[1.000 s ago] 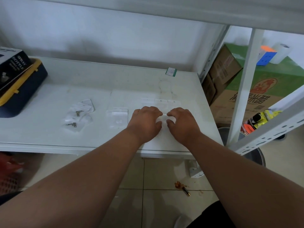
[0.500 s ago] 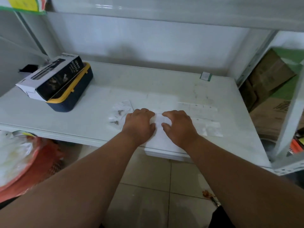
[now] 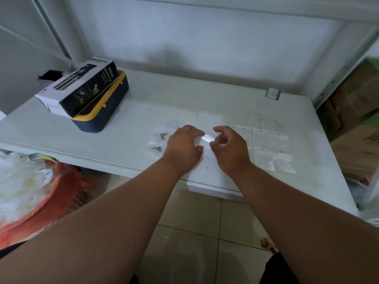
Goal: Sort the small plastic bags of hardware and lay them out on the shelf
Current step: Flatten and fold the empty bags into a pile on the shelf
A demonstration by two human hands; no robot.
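Both my hands hold one small clear plastic bag [image 3: 207,138] just above the white shelf [image 3: 127,124], near its front edge. My left hand [image 3: 183,145] grips the bag's left side with curled fingers. My right hand [image 3: 229,148] pinches its right side between thumb and fingertips. Left of my left hand lies a loose heap of clear bags with metal hardware [image 3: 159,138]. To the right of my right hand several flat clear bags [image 3: 270,148] lie side by side in rows on the shelf.
A black-and-white spray bottle box [image 3: 82,89] rests on a navy case with a yellow rim [image 3: 102,111] at the shelf's left rear. A small green-edged label [image 3: 272,93] lies at the back right. Cardboard boxes [image 3: 356,111] stand right; an orange basket [image 3: 41,197] sits below left.
The view swung left. My hands, pressed flat side by side before, have lifted slightly and spread, and a clear bag now shows held between them.
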